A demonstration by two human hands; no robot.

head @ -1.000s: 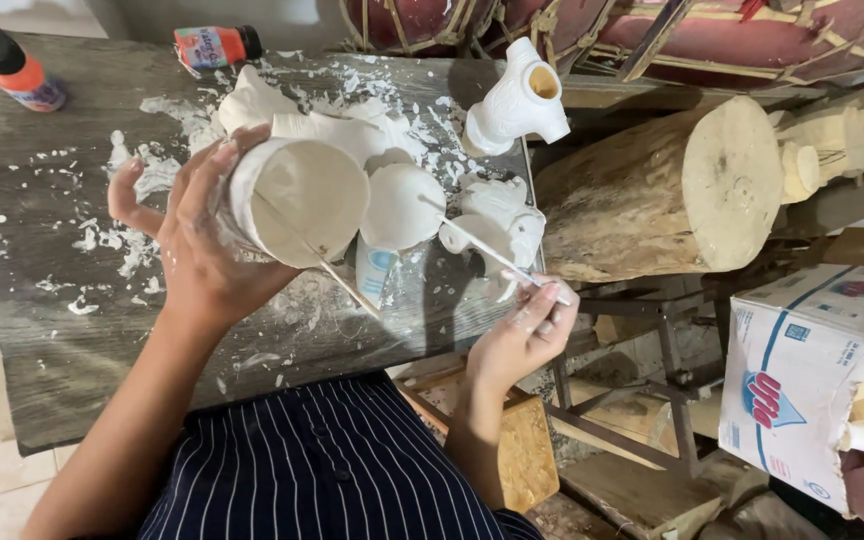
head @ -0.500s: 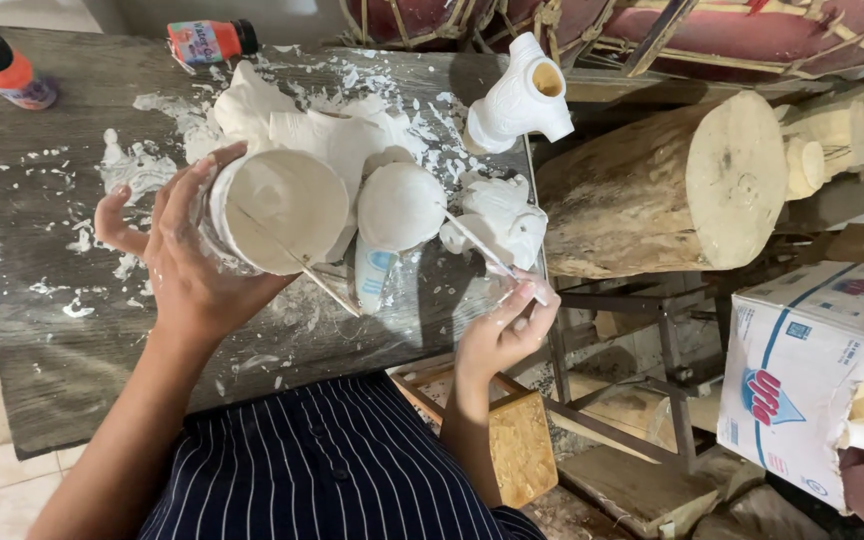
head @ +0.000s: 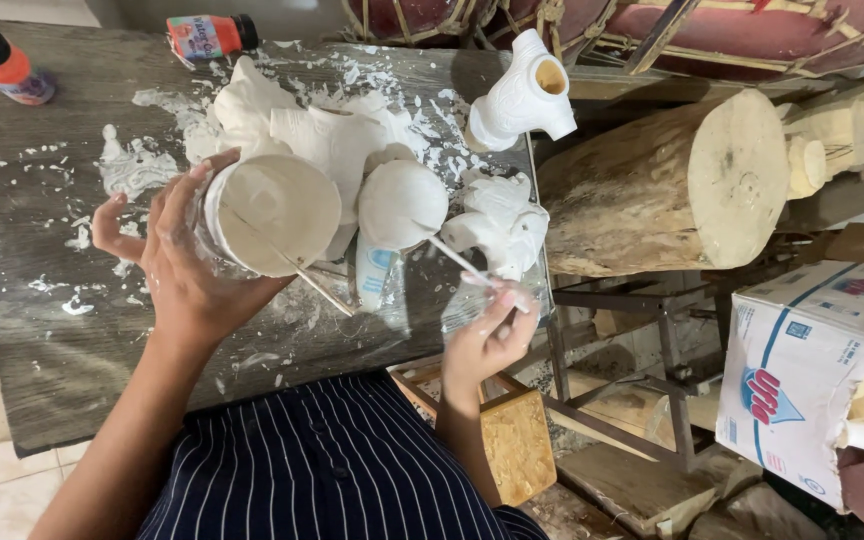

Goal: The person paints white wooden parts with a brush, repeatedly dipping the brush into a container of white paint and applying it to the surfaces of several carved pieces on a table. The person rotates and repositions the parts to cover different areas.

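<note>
My left hand [head: 177, 265] grips a clear cup [head: 267, 215] filled with pale cream paste, tilted so its mouth faces me. A thin wooden stick [head: 324, 292] leans from the cup's rim down to the table. My right hand [head: 487, 335] pinches a slim white-coated stick [head: 457, 262], whose tip touches a round white plaster ball [head: 402, 203]. Behind both lies a white plaster figure [head: 292, 125] on the dark wooden table [head: 42, 340], amid white splatters.
A white plaster vase-like piece [head: 524, 95] stands at the table's far right edge. A small white figure [head: 502, 225] and a squeeze tube [head: 372, 278] lie near the ball. Bottles [head: 214, 35] sit at the back. A log [head: 667, 185], a cardboard box [head: 812, 375] and a wooden stool [head: 507, 440] are to the right.
The view has shifted, so everything sits more to the left and lower. My right hand has moved slightly down and left with the stick; the cup stays tilted in my left hand.
</note>
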